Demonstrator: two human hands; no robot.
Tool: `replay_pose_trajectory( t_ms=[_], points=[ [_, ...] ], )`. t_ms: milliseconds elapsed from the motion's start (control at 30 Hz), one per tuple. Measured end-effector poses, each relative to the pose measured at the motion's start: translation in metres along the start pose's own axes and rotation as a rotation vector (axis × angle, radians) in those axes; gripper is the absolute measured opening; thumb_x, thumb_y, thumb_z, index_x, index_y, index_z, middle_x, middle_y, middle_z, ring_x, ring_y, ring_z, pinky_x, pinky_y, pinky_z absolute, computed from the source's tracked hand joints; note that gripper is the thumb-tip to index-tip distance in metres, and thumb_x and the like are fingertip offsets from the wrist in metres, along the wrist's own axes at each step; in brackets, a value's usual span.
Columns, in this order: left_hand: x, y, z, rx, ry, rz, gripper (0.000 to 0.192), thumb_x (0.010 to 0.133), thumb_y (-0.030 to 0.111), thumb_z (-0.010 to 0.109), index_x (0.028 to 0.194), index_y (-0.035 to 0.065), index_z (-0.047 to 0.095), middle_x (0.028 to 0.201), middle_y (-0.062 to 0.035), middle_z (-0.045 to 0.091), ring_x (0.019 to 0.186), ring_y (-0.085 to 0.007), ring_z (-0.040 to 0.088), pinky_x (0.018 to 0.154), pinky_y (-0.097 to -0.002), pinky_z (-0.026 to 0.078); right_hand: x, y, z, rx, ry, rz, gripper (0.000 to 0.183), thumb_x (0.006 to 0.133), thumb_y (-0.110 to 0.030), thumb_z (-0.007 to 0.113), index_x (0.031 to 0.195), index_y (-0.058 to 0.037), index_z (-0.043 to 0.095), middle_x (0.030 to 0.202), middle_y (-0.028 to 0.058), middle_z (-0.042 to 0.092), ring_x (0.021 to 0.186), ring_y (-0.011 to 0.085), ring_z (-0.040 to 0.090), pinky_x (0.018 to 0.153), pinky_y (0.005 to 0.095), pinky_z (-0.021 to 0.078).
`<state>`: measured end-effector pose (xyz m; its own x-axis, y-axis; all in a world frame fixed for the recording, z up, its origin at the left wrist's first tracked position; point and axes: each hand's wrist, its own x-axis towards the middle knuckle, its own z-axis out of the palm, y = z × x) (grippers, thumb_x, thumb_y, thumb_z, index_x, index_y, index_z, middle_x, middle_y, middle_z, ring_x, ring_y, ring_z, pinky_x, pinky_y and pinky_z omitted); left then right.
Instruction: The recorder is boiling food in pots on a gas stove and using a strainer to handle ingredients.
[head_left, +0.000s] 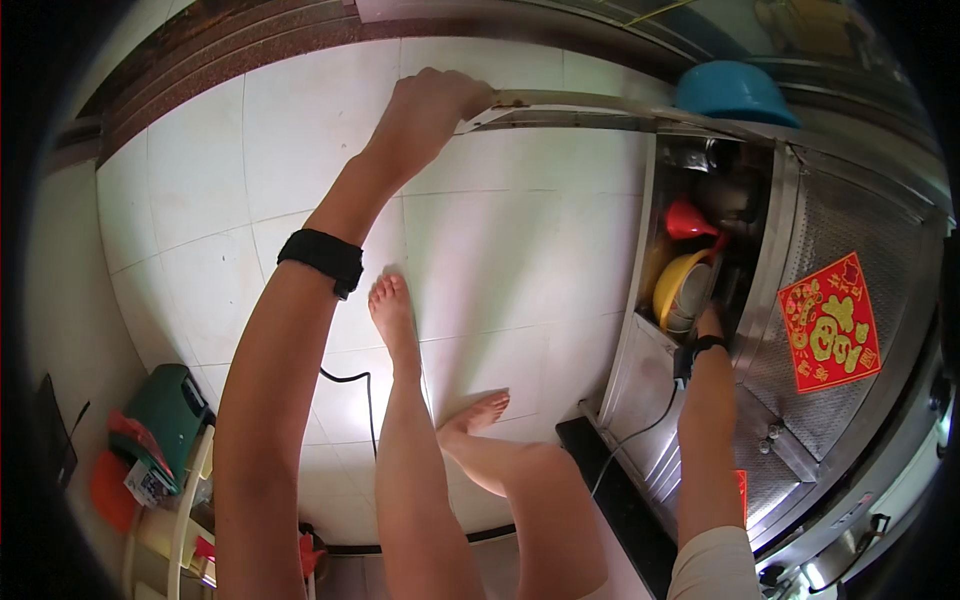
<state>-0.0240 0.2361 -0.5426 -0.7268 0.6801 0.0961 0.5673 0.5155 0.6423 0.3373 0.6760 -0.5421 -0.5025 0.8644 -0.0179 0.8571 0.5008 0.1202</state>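
My left hand (439, 105), with a black band on the wrist, is closed around the end of a worn metal cabinet door (577, 101) that stands swung out over the floor. On the right, my right hand (709, 322) reaches into the open stainless steel cabinet (776, 202); its fingers are mostly hidden in the dark, so its grip cannot be told. Near it stand a yellow plastic basin (666, 289) with metal bowls (691, 292) tilted in it, and a red plastic funnel (686, 220). Dark, shiny pots (724, 195) sit deeper inside.
A blue plastic basin (735, 90) lies beyond the door. A red decorated paper (830, 322) is stuck on the cabinet's metal panel. A black cable (634, 435) runs from my right wrist. A rack (180, 502) with a green container (165, 412) stands lower left.
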Motion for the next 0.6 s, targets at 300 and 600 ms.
replay_pose_trajectory(
  t_ms=[300, 600],
  points=[
    [0.017, -0.033, 0.006, -0.021, 0.054, 0.063, 0.022, 0.084, 0.009, 0.044, 0.101, 0.0101, 0.058, 0.079, -0.0139, 0.059, 0.079, -0.0327, 0.057, 0.071, -0.0431, 0.046, -0.012, -0.040, -0.010, 0.106, 0.033, -0.152, 0.049, 0.082, -0.020, 0.054, 0.124, 0.0043, 0.044, 0.122, 0.0280, 0.046, 0.116, 0.0379, 0.042, 0.097, 0.0410, 0.0346],
    [-0.216, 0.045, 0.159, -0.874, 0.734, -0.965, 0.027, 0.093, 0.019, 0.048, 0.110, 0.0011, 0.036, 0.104, -0.0100, 0.041, 0.099, -0.0206, 0.040, 0.092, -0.0352, 0.033, -0.049, -0.081, 0.030, 0.159, 0.093, -0.401, 0.058, 0.078, -0.018, 0.059, 0.127, 0.0048, 0.038, 0.122, 0.0340, 0.040, 0.114, 0.0454, 0.039, 0.098, 0.0490, 0.0299]
  ],
)
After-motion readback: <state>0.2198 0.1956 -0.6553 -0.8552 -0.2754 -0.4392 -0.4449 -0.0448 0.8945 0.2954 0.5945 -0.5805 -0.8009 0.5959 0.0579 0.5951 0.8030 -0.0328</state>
